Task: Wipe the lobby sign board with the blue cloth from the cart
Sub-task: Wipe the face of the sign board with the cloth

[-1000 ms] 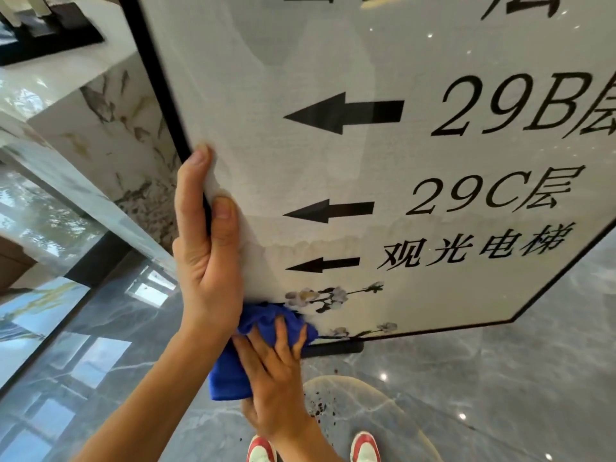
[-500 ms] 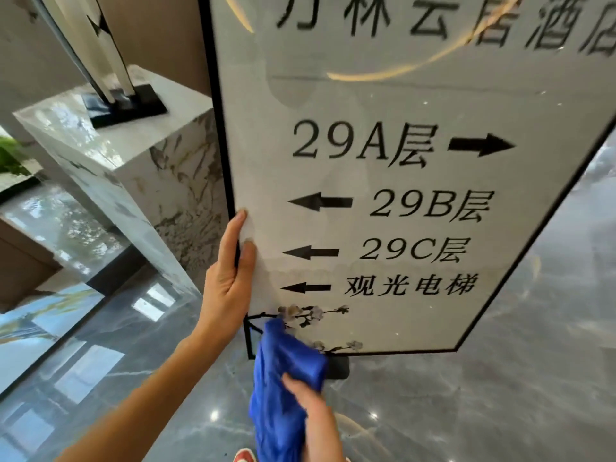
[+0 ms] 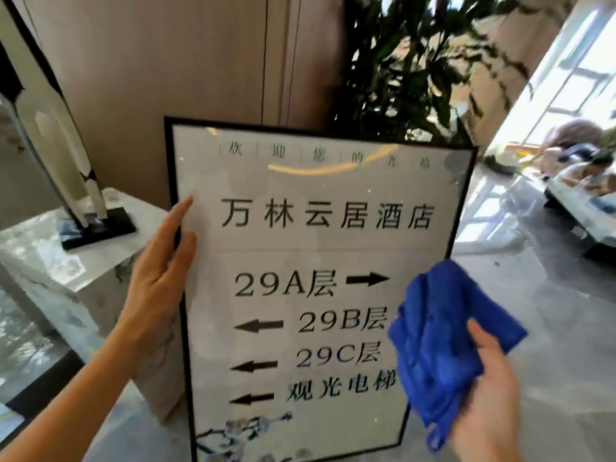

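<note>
1. Although the sign board [image 3: 313, 248] fills the middle of the view, its lower edge is cut off at 6 o'clock, and the small row of characters along its top is too blurred to read.
2. The blue cloth [image 3: 443, 341] hides the right edge of the board at about 4 o'clock; the right hand [image 3: 483, 405] holds the bunched cloth, its fingers mostly covered by it.
3. The left hand [image 3: 160, 278] lies on the black frame at 9 o'clock, fingers stretched out and gripping nothing round.
4. The floor is grey polished stone with reflections.
5. A marble pedestal [image 3: 43, 258] stands at 9 o'clock, a leafy plant [image 3: 416, 68] at 1 o'clock, bright windows at 3 o'clock.
</note>
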